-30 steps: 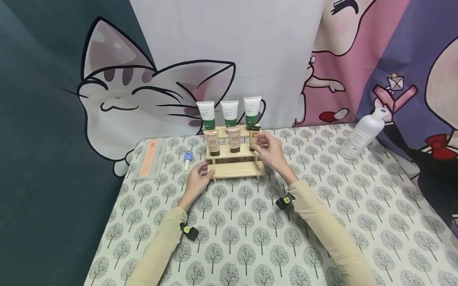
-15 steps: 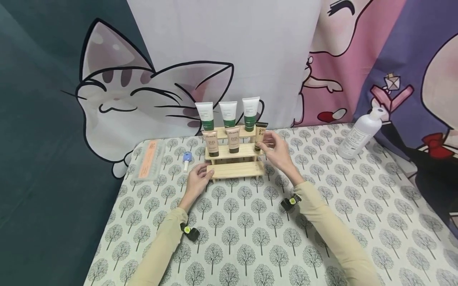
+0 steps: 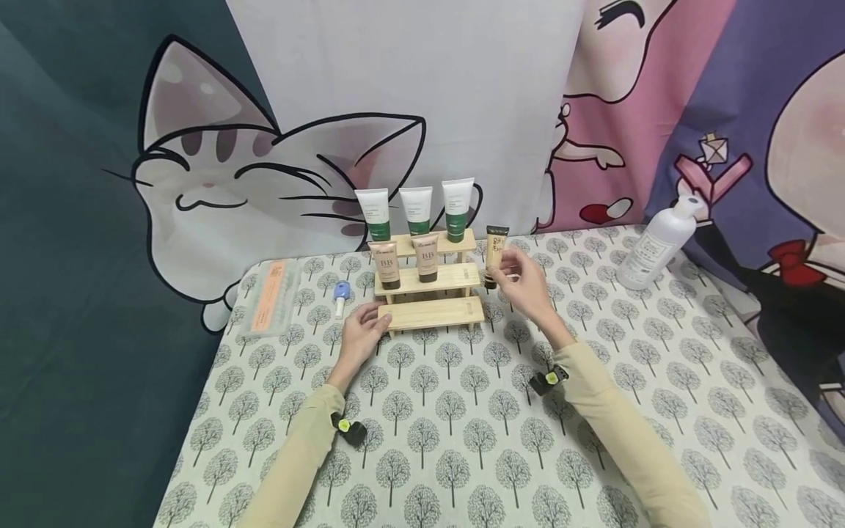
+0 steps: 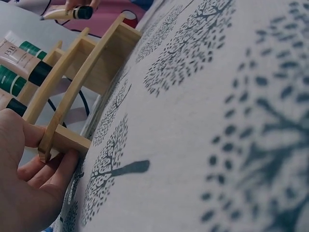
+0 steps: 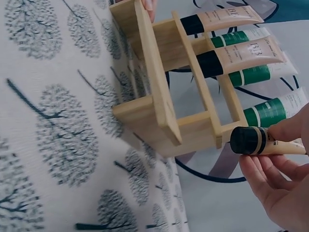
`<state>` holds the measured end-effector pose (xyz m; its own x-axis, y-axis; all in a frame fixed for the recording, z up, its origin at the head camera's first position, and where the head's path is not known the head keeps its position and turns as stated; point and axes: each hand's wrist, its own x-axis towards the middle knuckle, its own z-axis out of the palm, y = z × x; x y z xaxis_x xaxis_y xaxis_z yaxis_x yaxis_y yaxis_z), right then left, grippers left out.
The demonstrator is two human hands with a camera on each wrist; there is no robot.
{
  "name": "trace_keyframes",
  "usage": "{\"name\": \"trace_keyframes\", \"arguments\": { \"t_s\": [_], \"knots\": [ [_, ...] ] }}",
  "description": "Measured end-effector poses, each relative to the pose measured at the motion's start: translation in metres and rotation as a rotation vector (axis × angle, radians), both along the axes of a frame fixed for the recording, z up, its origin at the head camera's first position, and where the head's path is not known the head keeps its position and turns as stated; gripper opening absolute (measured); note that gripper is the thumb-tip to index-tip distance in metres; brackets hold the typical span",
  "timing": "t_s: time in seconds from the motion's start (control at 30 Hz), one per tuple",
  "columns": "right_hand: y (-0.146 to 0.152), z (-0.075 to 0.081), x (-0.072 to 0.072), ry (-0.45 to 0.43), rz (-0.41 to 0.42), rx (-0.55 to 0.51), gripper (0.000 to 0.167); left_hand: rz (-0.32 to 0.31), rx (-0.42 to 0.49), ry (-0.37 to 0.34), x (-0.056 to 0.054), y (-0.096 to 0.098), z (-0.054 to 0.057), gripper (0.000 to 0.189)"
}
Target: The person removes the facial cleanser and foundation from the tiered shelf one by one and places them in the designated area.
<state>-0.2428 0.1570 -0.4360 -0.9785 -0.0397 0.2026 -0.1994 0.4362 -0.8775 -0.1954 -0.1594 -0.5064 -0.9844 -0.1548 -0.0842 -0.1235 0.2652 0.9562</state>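
Observation:
A three-step wooden rack (image 3: 432, 314) stands on the table. My left hand (image 3: 360, 339) grips the left end of its lowest step, thumb on top and fingers beneath, as the left wrist view shows. Just right of the rack, my right hand (image 3: 526, 288) pinches a gold tube with a black cap (image 5: 248, 140) between thumb and fingers, upright and cap down. Two beige BB cream tubes (image 3: 426, 258) stand on the middle step, at its left and centre. Along the top step are three white-and-green tubes (image 3: 457, 210).
Left of the rack lie a small blue-and-white object (image 3: 340, 299) and a flat clear case with an orange label (image 3: 267, 297). A white pump bottle (image 3: 656, 246) stands at the right back. A cartoon-printed curtain (image 3: 488, 88) hangs behind the tree-print tablecloth (image 3: 422, 440).
My right hand has lifted the gold tube off the right end of the middle step and carried it right, beyond the rack. The left hand keeps its grip on the rack.

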Motion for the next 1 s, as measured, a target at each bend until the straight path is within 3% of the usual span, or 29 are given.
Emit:
{"name": "trace_keyframes", "arguments": {
  "t_s": [0.33, 0.73, 1.0],
  "knots": [
    [0.009, -0.020, 0.010, -0.166, -0.006, 0.091, 0.040, -0.007, 0.014, 0.016, 0.000, 0.001, 0.001, 0.044],
    [0.015, -0.038, 0.012, -0.287, 0.036, 0.186, 0.038, -0.011, 0.053, 0.041, 0.000, 0.000, -0.003, 0.044],
    [0.017, -0.045, 0.009, -0.357, 0.042, 0.272, 0.038, -0.031, 0.068, 0.032, 0.007, 0.002, 0.014, 0.044]
  ]
}}
